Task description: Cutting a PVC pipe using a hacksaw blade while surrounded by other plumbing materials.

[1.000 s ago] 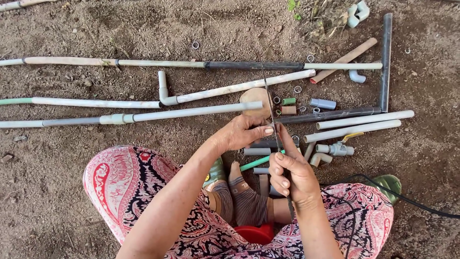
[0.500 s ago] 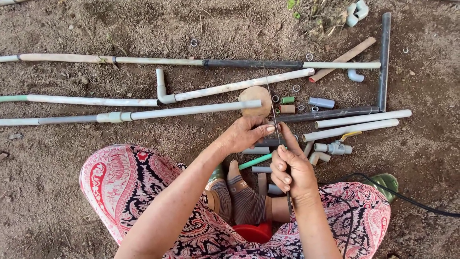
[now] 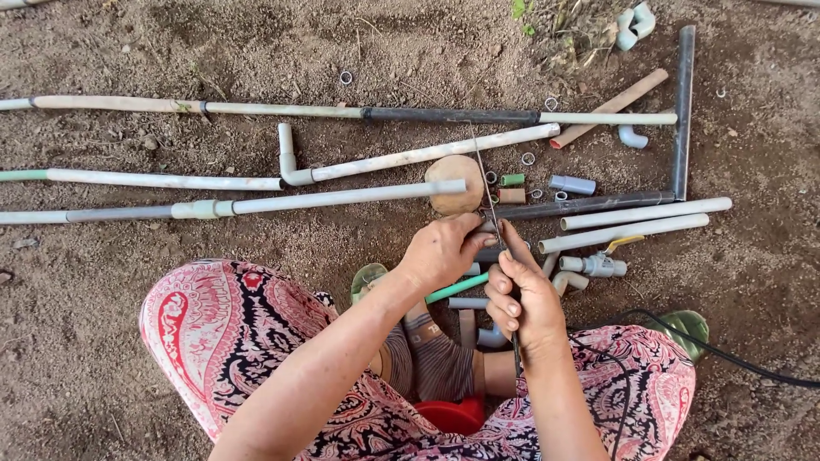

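I sit on bare soil with pipes laid out in front of me. My right hand (image 3: 521, 294) grips a thin hacksaw blade (image 3: 483, 175) that points away from me, its tip near a long dark pipe section (image 3: 453, 114). My left hand (image 3: 444, 249) is closed over a short grey pipe piece (image 3: 489, 253) right beside the blade. A green pipe (image 3: 457, 288) runs under my hands. A round tan stone (image 3: 455, 182) lies just beyond my left hand, at the end of a long white pipe (image 3: 342, 197).
Several long white and grey pipes (image 3: 154, 180) lie across the ground to the left. Short fittings, rings and a valve (image 3: 595, 265) are scattered at right beside two white pipes (image 3: 645, 213). A dark upright pipe (image 3: 682, 111), a black cable (image 3: 726, 358) and a red object (image 3: 450, 416) lie nearby.
Both hands have stayed on the blade and pipe piece; my right hand and the blade have shifted slightly along the cut. The view has barely moved.
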